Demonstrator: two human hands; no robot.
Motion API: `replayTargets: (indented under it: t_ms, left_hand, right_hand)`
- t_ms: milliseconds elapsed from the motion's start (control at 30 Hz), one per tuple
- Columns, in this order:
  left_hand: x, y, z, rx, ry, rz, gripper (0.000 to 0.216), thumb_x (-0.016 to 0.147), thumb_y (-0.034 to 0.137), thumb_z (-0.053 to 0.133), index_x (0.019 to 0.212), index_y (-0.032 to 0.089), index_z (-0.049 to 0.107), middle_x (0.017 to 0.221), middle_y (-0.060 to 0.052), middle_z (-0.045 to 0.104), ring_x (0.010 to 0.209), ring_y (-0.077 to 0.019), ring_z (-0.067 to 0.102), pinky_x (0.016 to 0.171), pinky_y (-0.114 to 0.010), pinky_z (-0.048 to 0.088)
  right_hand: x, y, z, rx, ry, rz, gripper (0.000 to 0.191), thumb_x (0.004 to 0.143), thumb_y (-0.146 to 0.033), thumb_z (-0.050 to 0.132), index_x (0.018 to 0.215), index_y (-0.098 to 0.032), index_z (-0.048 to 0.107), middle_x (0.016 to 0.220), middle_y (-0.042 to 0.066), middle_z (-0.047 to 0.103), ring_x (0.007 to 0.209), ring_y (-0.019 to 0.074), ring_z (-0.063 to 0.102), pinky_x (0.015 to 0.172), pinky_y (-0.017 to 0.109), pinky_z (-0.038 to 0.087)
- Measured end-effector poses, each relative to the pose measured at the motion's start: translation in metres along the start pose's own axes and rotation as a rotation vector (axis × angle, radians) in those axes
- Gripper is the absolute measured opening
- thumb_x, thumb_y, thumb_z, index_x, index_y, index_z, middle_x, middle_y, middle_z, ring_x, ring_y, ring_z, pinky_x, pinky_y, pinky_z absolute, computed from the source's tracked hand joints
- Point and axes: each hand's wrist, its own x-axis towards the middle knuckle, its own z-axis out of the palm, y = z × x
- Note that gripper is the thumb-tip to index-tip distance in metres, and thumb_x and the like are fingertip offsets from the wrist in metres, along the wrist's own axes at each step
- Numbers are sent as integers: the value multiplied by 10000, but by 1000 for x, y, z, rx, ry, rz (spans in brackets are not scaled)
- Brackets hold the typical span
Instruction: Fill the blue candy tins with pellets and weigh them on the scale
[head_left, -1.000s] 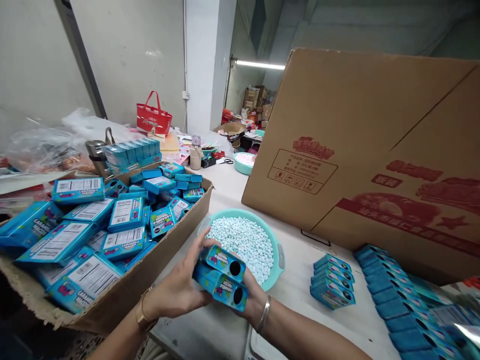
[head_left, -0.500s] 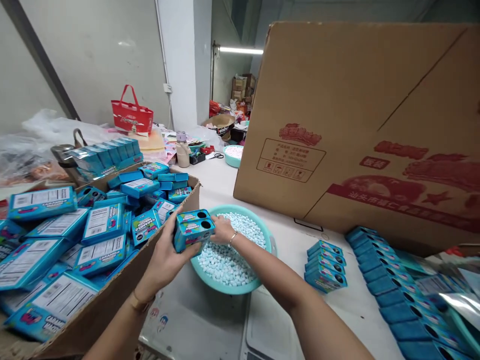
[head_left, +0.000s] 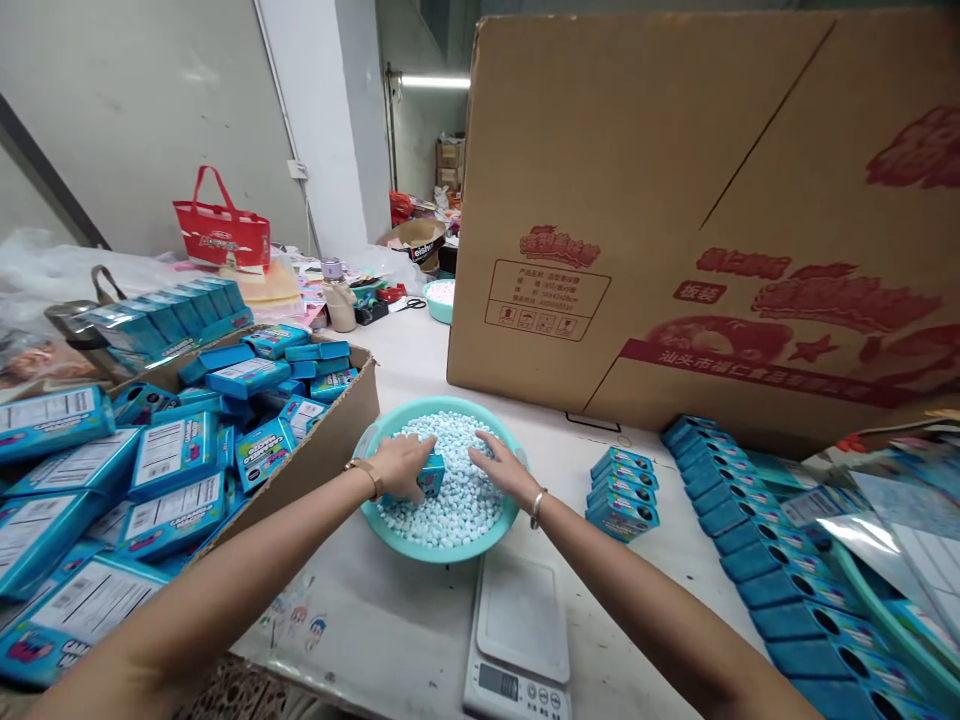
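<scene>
A turquoise basin (head_left: 420,550) full of small pale blue and white candies (head_left: 457,510) stands in front of me. Inside it, my left hand (head_left: 399,466) is closed over a small blue candy box (head_left: 431,475), which rests low among the candies and is mostly covered by the fingers. I cannot tell whether a second box is under that hand. My right hand (head_left: 504,468) is at the basin's right side, fingers apart and touching or just over the candies, holding nothing.
A carton (head_left: 330,445) heaped with blue boxes stands left. A kitchen scale (head_left: 523,625) lies below the basin. To the right are a short row of boxes (head_left: 622,490) and a long row (head_left: 780,580). A big cardboard box (head_left: 675,200) rises behind.
My left hand has lowered the blue boxes from above the basin's left rim into the candies. My right hand has moved away from them to the right, its fingers now spread.
</scene>
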Motion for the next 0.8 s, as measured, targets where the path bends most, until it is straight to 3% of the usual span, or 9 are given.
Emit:
replayTargets:
  t_ms: [100, 300, 600, 800]
  left_hand:
    - [6, 2, 7, -14, 18, 15, 828, 498, 297, 808, 1265, 186, 516, 1140, -176, 622, 1067, -403, 590, 907, -471, 439]
    - [14, 19, 30, -163, 184, -39, 692, 615, 223, 730, 1263, 176, 491, 1216, -177, 587, 1176, -389, 531, 996, -470, 390]
    - [2, 24, 45, -503, 573, -155, 814, 713, 358, 715, 1394, 175, 309, 1402, -161, 462, 1318, -315, 445, 1100, -423, 344]
    - [8, 23, 35, -602, 674, -128, 789, 678, 320, 740, 1350, 186, 351, 1321, -135, 540, 1213, -309, 535, 1027, -416, 412]
  right_hand:
    - [5, 15, 14, 155, 190, 159, 445, 626, -473, 783, 993, -228, 725, 1227, 78, 665, 1219, 273, 539, 1100, 433, 315]
    - [23, 24, 58, 292, 211, 211, 353, 627, -473, 744, 851, -202, 719, 1015, 45, 738, 1079, 250, 618, 987, 367, 430]
    - [48, -37, 61, 435, 127, 168, 225, 571, -345, 784, 713, -192, 701, 747, 10, 717, 759, 197, 652, 730, 301, 505]
    - [61, -64, 69, 386, 75, 144, 268, 494, -331, 846, 610, -164, 671, 636, 18, 680, 622, 161, 602, 634, 290, 469]
